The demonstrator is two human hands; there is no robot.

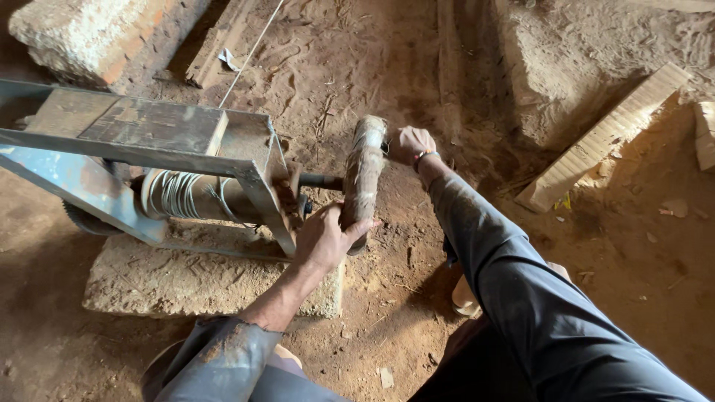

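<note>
A metal-framed winch stands on a stone slab, with wire wound on its drum. A short axle sticks out of its right side and carries a thick, dirt-caked crank bar. My left hand grips the lower end of that bar. My right hand, with a bracelet at the wrist, is closed on the bar's upper end. A thin wire runs from the winch away towards the top of the view.
Sandy dirt floor all around. A brick-and-mortar block lies at the top left, a wooden plank leans at the right, and another pale block sits at the right edge. My knees and dark trousers fill the bottom.
</note>
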